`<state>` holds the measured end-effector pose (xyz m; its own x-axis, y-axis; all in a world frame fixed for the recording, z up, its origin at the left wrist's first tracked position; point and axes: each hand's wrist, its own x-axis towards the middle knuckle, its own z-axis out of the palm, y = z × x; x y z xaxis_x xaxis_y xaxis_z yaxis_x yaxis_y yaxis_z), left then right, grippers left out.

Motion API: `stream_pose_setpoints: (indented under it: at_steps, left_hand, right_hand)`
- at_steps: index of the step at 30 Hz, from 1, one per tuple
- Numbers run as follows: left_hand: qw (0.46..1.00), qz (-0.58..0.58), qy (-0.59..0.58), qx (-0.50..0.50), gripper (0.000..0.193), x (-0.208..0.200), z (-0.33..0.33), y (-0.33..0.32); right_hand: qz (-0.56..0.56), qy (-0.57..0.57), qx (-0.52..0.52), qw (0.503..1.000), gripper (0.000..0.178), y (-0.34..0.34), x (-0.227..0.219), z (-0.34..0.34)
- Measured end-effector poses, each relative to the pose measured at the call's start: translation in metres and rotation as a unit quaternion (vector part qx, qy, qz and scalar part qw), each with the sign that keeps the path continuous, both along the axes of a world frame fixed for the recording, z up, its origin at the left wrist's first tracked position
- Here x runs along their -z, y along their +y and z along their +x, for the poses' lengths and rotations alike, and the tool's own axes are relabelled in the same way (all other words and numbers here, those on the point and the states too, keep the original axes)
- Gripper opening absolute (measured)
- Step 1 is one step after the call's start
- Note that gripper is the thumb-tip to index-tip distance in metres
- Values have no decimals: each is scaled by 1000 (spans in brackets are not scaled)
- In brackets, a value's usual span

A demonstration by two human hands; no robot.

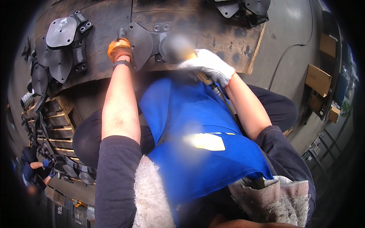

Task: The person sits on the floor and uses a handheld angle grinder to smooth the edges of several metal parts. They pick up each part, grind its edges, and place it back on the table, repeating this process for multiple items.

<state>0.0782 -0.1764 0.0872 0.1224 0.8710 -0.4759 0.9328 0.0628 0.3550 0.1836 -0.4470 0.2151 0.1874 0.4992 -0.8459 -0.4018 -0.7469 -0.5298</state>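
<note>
A dark grey metal part lies on the wooden table (213, 28) in front of me. It has a rounded plate (140, 47) at the left and a black bracket with holes (162, 27) in the middle. My left hand (120, 49), in an orange-and-dark glove, is closed at the plate's left edge. My right hand (211, 64), in a white knit glove, grips a yellow air-powered hand tool (205, 78) with a hose (218, 93) running back from it. The tool's head is over the part's right side, where a blurred spot hides the contact.
Similar metal parts (61, 32) are stacked at the table's left, and others (251, 7) lie at the far right. Wooden pallets (59, 121) with more parts stand left. A co-worker's gloved hand (46, 162) shows lower left. Cardboard boxes (318, 80) sit right.
</note>
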Motion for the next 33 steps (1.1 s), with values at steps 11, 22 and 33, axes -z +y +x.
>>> stream_pose_setpoints:
  at_steps: [11,22,33]
  left_hand:
    - [1000,-1,13,12,80,2,1,4]
    - [1000,20,8,-5,63,-11,6,-5]
    - [999,-5,34,-18,73,-6,8,0]
  right_hand:
    - [15,-8,6,1000,27,8,8,9]
    - [3,-12,19,1000,29,15,8,6]
    - [0,10,12,1000,29,17,-1,8]
